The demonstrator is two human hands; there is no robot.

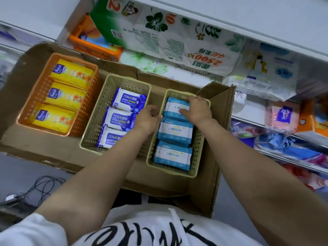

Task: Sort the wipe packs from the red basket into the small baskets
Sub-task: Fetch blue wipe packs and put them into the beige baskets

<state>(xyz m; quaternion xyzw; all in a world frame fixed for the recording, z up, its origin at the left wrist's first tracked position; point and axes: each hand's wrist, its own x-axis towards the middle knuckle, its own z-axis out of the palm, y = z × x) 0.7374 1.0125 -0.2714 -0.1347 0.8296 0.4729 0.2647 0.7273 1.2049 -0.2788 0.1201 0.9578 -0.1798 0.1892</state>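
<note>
Three small baskets stand in a cardboard box (pixel 204 189). The orange basket (pixel 26 110) on the left holds yellow wipe packs (pixel 65 96). The middle beige basket (pixel 92 125) holds dark blue alcohol wipe packs (pixel 119 119). The right beige basket (pixel 197 151) holds light blue wipe packs (pixel 174 132) in a row. My right hand (pixel 197 109) lies on the farthest light blue pack (pixel 173 107), fingers over its top. My left hand (pixel 148 118) grips the left rim of the right basket. The red basket is not in view.
Store shelves behind and to the right carry toilet paper bundles (pixel 168 38), an orange tissue pack (pixel 92 45) and pink tissue packs (pixel 282 116). Black cables (pixel 40 187) lie on the grey floor at the lower left.
</note>
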